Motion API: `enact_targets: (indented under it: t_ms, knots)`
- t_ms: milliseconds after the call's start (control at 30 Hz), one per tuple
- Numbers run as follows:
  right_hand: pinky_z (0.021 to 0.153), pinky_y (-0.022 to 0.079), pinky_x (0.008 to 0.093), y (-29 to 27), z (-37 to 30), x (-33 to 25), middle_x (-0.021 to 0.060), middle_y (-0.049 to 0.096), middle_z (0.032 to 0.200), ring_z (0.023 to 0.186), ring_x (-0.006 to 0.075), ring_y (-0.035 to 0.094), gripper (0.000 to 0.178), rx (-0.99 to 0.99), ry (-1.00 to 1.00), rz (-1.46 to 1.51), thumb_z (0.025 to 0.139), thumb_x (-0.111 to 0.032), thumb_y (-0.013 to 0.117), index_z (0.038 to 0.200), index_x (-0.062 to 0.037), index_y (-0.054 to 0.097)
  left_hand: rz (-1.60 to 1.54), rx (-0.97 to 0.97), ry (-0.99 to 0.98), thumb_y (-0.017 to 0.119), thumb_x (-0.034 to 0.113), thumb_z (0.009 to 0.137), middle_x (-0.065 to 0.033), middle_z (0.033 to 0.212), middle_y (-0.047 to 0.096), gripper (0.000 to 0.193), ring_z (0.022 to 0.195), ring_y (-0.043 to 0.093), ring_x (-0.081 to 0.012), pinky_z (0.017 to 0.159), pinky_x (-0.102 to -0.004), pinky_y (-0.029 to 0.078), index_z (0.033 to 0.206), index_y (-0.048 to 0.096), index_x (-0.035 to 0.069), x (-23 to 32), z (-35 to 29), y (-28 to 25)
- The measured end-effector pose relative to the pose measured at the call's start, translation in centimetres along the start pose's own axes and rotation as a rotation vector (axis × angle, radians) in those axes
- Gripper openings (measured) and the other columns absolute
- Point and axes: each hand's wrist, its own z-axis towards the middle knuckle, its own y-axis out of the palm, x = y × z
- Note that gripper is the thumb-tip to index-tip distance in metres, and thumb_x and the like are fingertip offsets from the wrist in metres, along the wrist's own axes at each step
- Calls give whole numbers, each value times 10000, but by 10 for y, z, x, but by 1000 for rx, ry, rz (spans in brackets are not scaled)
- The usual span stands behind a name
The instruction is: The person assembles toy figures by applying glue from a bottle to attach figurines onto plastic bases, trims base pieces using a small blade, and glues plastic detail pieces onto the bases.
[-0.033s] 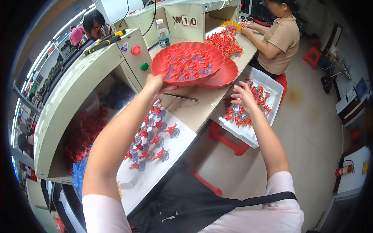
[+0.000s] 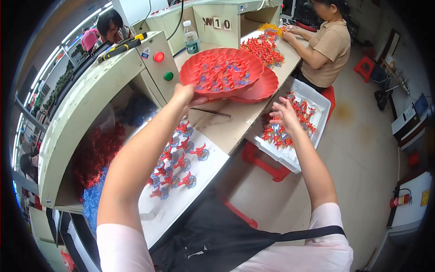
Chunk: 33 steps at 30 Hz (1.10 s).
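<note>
My left hand [image 2: 186, 95] grips the near left edge of a red scalloped plate [image 2: 183, 72]. Many small red pieces with blue translucent parts [image 2: 222, 70] lie in it. It is held over a second red scalloped plate [image 2: 267, 90] on the bench, which it partly covers. My right hand [image 2: 285, 113] is over a white plastic bin [image 2: 322, 122], fingers apart and holding nothing. Red pieces with blue and yellowish parts [image 2: 277, 136] fill much of that bin. Left of my apron, rows of red-and-blue pieces [image 2: 181, 163] stand on a white sheet [image 2: 210, 158].
A curved machine housing [image 2: 81, 122] rises at left, with loose red and blue parts inside. A metal tool [image 2: 210, 112] lies on the bench. Behind the plates stand a bottle [image 2: 191, 38] and a heap of red pieces [image 2: 263, 50]. A co-worker [image 2: 324, 50] sits at far right.
The plate in my left hand has shifted very slightly to the right. My right hand stays over the bin with little visible change.
</note>
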Motion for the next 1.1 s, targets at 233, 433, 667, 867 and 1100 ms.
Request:
enact_targets:
  t_ms: [233, 433, 667, 867, 1100]
  knots:
    - [557, 538, 307, -12, -61, 18, 113, 474, 1042, 823, 175, 566, 487, -123, 28, 3, 851, -162, 533, 1283, -76, 324, 6, -27, -69, 330, 6, 816, -255, 938, 589, 317, 671, 642, -340, 521, -342, 581, 1108, 403, -96, -11, 45, 49]
    - [530, 540, 342, 7, 4, -21, 174, 440, 1144, 806, 245, 586, 579, 152, -67, -141, 814, -264, 595, 1259, -19, 318, 4, -75, -38, 336, 78, 881, -235, 970, 574, 284, 786, 631, -305, 631, -296, 581, 1070, 454, -98, -2, 37, 59]
    - [591, 556, 401, -12, 37, -33, 126, 591, 888, 721, 258, 629, 298, 44, 68, -134, 796, -92, 445, 1076, 8, 474, -11, -83, -60, 325, 62, 867, -231, 954, 586, 293, 774, 636, -304, 630, -312, 579, 1077, 465, -86, 5, 52, 52]
    - [436, 420, 242, -142, -52, -19, 3, 529, 743, 530, 69, 492, 259, 274, -31, -67, 751, -35, 433, 989, -12, 533, -13, -118, -137, 335, 31, 835, -234, 923, 603, 299, 712, 646, -300, 565, -309, 578, 1065, 475, -101, -6, 52, 48]
    - [829, 440, 292, -249, -162, -32, 99, 551, 1059, 952, 178, 540, 385, 407, -179, -76, 747, -30, 453, 1127, 35, 467, -11, -192, -131, 427, 39, 836, -175, 882, 628, 223, 724, 648, -262, 567, -317, 579, 1009, 557, -13, -47, 55, 78]
